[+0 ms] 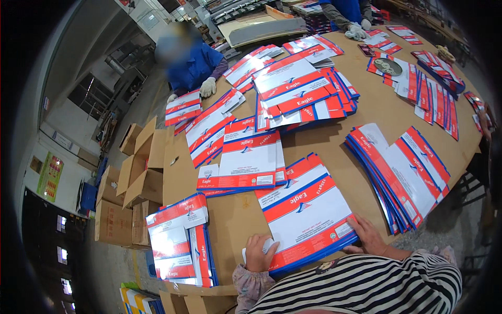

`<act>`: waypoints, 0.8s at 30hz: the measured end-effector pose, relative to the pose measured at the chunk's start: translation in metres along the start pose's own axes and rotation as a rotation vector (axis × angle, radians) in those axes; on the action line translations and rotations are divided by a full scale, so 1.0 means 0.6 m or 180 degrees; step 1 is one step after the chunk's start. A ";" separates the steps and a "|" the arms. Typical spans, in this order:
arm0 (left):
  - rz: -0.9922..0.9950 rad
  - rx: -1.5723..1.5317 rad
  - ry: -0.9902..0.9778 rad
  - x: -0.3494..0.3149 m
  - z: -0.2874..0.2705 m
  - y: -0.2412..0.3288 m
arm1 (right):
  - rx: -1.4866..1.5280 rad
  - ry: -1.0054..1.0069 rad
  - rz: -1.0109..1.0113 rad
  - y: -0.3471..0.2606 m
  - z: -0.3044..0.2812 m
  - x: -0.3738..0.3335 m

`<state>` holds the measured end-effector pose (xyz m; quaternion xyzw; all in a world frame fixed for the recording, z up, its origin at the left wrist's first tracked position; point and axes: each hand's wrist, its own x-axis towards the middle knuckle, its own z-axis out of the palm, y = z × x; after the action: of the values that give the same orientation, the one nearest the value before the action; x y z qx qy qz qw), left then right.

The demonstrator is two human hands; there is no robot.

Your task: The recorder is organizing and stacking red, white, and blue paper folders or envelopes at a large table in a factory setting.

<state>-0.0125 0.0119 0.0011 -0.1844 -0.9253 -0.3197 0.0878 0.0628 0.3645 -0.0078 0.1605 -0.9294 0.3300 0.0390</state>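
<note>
Right in front of me lies a stack of flat cartons (306, 220), printed red, white and blue. At its lower left corner my left hand (259, 253) is closed, fingers curled and thumb against the edge. My right hand (367, 237) grips the right corner, with its fingers along the side and its thumb at the near edge. To the left sits a smaller carton pile (175, 243) with pieces lying crosswise. A fanned carton stack (400, 175) lies to the right. Beyond my stack, more cartons (248, 159) overlap its far edge.
A large pile of cartons (295, 86) covers the middle of the brown table (329, 149). Two co-workers in blue, a gloved person (191, 65) and another person (342, 13), stand across it. Open cardboard boxes (141, 162) stand left of the table. A round dish (388, 66) rests on far cartons.
</note>
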 end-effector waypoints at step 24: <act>-0.0107 0.0002 0.0027 -0.004 0.009 -0.004 | -0.0142 0.0090 -0.0117 0.005 0.005 -0.007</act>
<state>-0.0117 0.0129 -0.0049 -0.1674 -0.9280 -0.3216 0.0864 0.0661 0.3660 -0.0128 0.1719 -0.9328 0.3107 0.0618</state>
